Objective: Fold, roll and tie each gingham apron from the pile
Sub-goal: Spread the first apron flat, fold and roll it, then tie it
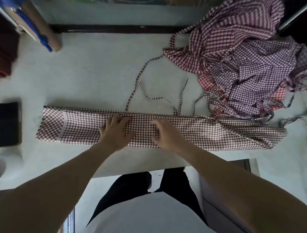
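Tabletop (93, 69): I am seeing it carrying everything. Apron pile (245, 52): heaping at far right. Folded gingham apron (196, 131): lying as a long strip along the near edge. Left hand (116, 132), right hand (166, 135): grips spread, pressing its middle. Phone (7, 124): lying far left.

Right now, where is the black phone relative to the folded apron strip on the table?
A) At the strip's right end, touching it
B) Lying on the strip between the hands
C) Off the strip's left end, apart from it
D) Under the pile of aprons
C: the black phone lies flat near the table's left edge, with bare tabletop between it and the folded apron strip.
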`<move>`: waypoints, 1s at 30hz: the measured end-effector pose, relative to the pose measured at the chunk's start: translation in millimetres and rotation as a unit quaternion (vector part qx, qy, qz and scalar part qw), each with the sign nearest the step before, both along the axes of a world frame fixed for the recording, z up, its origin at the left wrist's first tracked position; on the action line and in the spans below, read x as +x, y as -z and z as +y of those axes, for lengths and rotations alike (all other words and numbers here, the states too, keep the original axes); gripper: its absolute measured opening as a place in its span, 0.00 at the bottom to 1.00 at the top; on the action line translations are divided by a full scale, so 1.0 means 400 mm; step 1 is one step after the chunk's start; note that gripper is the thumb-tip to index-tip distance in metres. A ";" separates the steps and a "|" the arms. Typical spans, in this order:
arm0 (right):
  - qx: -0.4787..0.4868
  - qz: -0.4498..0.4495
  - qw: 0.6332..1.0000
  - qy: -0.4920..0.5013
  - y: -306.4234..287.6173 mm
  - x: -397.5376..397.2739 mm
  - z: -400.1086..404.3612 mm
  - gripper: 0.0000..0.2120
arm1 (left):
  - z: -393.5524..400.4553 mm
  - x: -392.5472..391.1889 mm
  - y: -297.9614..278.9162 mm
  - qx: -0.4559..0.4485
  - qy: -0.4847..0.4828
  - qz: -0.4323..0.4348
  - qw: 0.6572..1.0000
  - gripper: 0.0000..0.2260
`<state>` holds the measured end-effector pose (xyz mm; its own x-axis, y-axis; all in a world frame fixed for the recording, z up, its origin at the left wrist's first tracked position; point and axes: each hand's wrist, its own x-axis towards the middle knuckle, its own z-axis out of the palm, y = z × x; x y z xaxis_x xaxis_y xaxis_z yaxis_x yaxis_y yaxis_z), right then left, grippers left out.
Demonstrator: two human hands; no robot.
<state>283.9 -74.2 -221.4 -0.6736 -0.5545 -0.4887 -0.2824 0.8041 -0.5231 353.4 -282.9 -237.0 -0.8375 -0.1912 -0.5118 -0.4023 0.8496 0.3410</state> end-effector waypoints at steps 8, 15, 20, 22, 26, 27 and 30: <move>0.097 -0.150 0.977 -0.112 0.028 0.042 -0.286 0.34 | -0.137 0.062 -0.016 0.054 -0.146 0.051 0.986 0.24; 0.172 -0.179 0.964 -0.094 0.042 0.013 -0.344 0.47 | -0.297 0.168 -0.011 -0.085 -0.289 -0.030 0.953 0.33; 0.173 -0.208 0.959 -0.085 0.047 -0.008 -0.354 0.52 | -0.357 0.169 0.001 -0.050 -0.419 -0.043 0.906 0.41; 0.176 -0.210 0.958 -0.083 0.048 -0.007 -0.357 0.53 | -0.377 0.156 0.006 -0.037 -0.452 -0.038 0.890 0.43; 0.176 -0.204 0.960 -0.074 0.050 -0.003 -0.357 0.53 | -0.407 0.129 0.009 -0.056 -0.491 -0.060 0.867 0.44; 0.177 -0.205 0.960 -0.072 0.050 -0.001 -0.357 0.53 | -0.408 0.125 0.010 -0.056 -0.494 -0.069 0.865 0.42; 0.181 -0.208 0.958 -0.072 0.049 -0.002 -0.360 0.53 | -0.405 0.113 0.016 -0.074 -0.479 -0.047 0.873 0.31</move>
<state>283.2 -218.2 -241.1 -0.3077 -0.3694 -0.8768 -0.2309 0.9230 -0.3079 398.8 -445.1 -243.5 -0.2126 -0.8512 -0.4798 -0.9730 0.1391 0.1843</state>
